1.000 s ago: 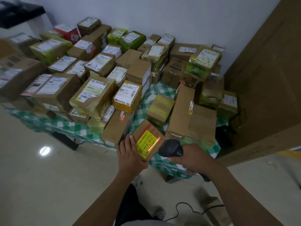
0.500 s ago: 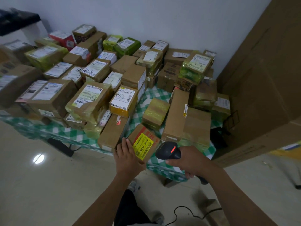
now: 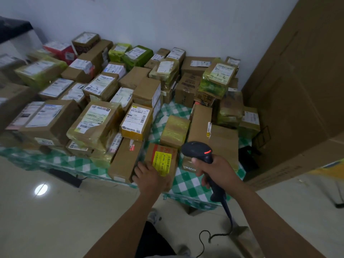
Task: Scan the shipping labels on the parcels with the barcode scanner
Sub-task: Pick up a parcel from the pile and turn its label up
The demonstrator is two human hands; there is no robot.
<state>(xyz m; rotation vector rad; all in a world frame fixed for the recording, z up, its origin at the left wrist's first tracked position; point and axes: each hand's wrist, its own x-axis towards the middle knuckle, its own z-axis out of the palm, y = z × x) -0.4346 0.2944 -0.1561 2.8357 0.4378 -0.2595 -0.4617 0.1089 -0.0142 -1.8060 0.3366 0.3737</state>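
A small brown parcel with a yellow label lies near the front edge of the table with the green-and-white checked cloth. My left hand grips its near left side, fingers curled over the edge. My right hand grips the handle of a black barcode scanner, whose head sits just right of the parcel with a red light on top. Its cable hangs down to the floor. Several other labelled parcels cover the table.
A plain brown box lies directly left of the held parcel. Large flat cardboard sheets lean against the wall at the right. Pale tiled floor lies in front of the table. A white wall stands behind the parcels.
The red scan line on the yellow label has gone. The parcel has come down from a tilt to lie flatter on the table. My right hand has swung the scanner rightward, away from the label.
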